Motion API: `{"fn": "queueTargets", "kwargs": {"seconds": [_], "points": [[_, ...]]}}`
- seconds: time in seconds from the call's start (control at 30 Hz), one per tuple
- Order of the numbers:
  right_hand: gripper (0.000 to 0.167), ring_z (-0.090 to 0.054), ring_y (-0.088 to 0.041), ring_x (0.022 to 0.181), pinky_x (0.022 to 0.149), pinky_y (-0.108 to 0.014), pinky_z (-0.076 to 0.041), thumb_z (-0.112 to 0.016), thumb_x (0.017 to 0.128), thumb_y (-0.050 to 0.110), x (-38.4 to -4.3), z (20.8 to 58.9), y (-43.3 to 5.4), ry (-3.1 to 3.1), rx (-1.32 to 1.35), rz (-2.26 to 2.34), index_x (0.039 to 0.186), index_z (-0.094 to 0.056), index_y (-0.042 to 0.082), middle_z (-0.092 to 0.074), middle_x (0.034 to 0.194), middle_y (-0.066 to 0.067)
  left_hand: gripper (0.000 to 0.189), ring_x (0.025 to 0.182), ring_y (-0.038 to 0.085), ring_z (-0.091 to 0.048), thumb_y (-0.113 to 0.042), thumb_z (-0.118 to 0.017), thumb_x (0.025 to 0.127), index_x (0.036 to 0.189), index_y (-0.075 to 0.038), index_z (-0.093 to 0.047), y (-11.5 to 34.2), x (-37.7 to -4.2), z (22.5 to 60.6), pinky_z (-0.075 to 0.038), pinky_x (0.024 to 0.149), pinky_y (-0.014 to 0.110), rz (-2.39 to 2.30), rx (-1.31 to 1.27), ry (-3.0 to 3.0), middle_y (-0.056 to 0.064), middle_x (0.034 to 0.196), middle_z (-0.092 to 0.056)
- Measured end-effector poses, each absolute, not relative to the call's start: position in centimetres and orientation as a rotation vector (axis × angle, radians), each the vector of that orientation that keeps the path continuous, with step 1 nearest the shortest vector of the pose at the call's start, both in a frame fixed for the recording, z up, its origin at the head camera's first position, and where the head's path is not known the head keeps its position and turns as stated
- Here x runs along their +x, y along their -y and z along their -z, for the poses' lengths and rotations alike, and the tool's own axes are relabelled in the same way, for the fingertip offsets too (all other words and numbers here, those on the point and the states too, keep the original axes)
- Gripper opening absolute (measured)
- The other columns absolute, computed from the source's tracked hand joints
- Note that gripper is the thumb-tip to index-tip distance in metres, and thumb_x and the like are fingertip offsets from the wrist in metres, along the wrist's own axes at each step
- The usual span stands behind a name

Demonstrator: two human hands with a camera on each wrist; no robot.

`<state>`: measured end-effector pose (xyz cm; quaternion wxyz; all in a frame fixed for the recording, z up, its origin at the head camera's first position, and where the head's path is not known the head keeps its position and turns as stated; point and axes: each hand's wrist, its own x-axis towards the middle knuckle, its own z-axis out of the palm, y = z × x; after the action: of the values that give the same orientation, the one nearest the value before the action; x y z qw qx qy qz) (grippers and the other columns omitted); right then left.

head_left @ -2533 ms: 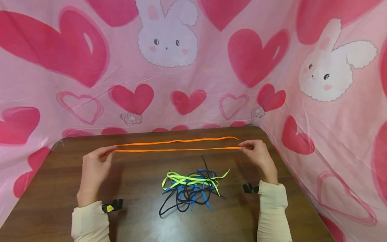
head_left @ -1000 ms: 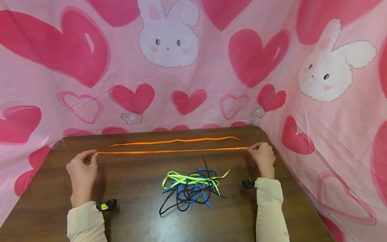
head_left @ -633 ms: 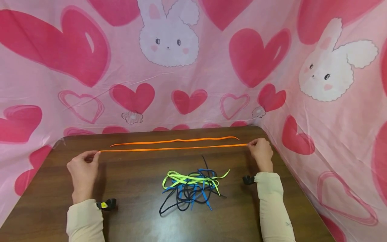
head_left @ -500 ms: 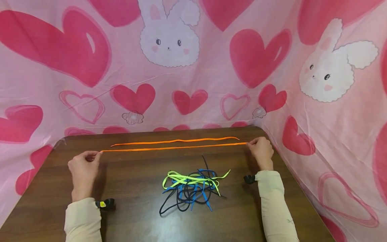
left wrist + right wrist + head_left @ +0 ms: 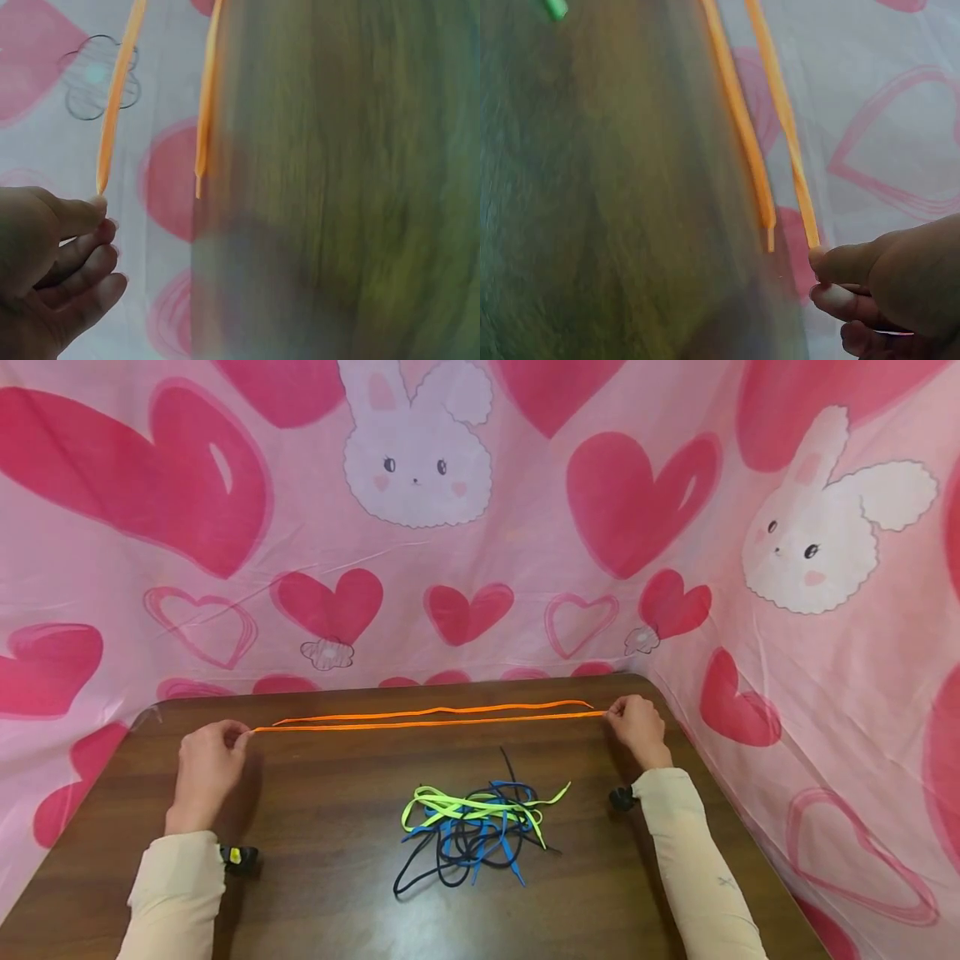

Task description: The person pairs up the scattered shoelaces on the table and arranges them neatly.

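Note:
An orange shoelace [image 5: 427, 723] is stretched almost straight between my two hands, above the table. My left hand [image 5: 212, 766] pinches its left end between thumb and fingertips, as the left wrist view also shows for this held shoelace [image 5: 117, 97]. At the other end, my right hand [image 5: 637, 727] pinches the tip in the same way. Just behind it, a second orange shoelace [image 5: 442, 710] lies along the far part of the table, slightly wavy; its aglet end shows in the right wrist view beside the held one [image 5: 789, 142].
A tangle of shoelaces lies mid-table: a neon yellow shoelace [image 5: 480, 810] on top, with blue [image 5: 512, 860] and black [image 5: 405, 877] ones under it. Pink heart-print fabric [image 5: 525, 543] hangs behind and to the right of the brown wooden table [image 5: 337, 910].
My hands drew apart, pulling the orange shoelace out to full length, the left hand taking its end. Since then both hands have moved away from me, bringing it closer to the lying one.

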<state>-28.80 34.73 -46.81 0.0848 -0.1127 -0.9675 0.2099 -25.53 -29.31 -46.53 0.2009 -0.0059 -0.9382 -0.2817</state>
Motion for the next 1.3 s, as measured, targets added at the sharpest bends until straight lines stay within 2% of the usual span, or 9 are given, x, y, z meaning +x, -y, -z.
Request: {"fn": "queueTargets", "kwargs": {"seconds": [0.27,0.43,0.77,1.03,1.3], "points": [[0.012,-0.063,-0.035,0.083,0.077,-0.055,-0.051,-0.070,0.095,0.017,-30.4,47.7,-35.0,2.964,-0.210,-0.638,0.093,-0.074,0.006,-0.071,0.092,-0.016,0.010,0.075,0.044,-0.062,0.000,-0.066,0.092,0.093,0.009,-0.070,30.0,-27.3,47.0,-0.050,0.073,0.062,0.734,-0.154,2.717,0.028,0.084,-0.069],[0.010,-0.063,-0.035,0.083,0.077,-0.055,-0.051,-0.070,0.094,0.015,-30.8,48.1,-35.0,3.000,-0.205,-0.630,0.093,-0.075,0.006,-0.071,0.091,-0.015,0.009,0.071,0.039,-0.059,-0.001,-0.068,0.088,0.090,0.008,-0.068,30.2,-28.1,47.4,-0.051,0.071,0.061,0.693,-0.197,2.806,0.024,0.079,-0.066],[0.008,-0.064,-0.033,0.082,0.074,-0.053,-0.052,-0.073,0.092,0.014,-31.6,48.4,-34.9,3.019,-0.186,-0.596,0.088,-0.077,0.008,-0.071,0.088,-0.012,0.009,0.070,0.037,-0.059,-0.003,-0.069,0.088,0.086,0.006,-0.071,30.6,-29.2,48.5,-0.051,0.072,0.061,0.696,-0.172,2.955,0.024,0.080,-0.068],[0.011,-0.064,-0.033,0.082,0.074,-0.053,-0.052,-0.072,0.093,0.015,-32.0,48.4,-34.8,2.999,-0.197,-0.651,0.093,-0.076,0.005,-0.072,0.093,-0.015,0.011,0.070,0.036,-0.059,-0.005,-0.068,0.088,0.085,0.005,-0.072,30.5,-30.0,48.6,-0.050,0.069,0.058,0.731,-0.117,2.956,0.021,0.077,-0.068],[0.015,-0.063,-0.032,0.084,0.078,-0.053,-0.051,-0.073,0.094,0.021,-32.5,48.8,-34.9,2.976,-0.307,-0.706,0.094,-0.076,0.006,-0.072,0.094,-0.014,0.013,0.073,0.040,-0.060,-0.008,-0.073,0.087,0.082,0.004,-0.075,30.3,-30.9,48.8,-0.049,0.067,0.054,0.766,-0.039,2.919,0.023,0.079,-0.070]]}}
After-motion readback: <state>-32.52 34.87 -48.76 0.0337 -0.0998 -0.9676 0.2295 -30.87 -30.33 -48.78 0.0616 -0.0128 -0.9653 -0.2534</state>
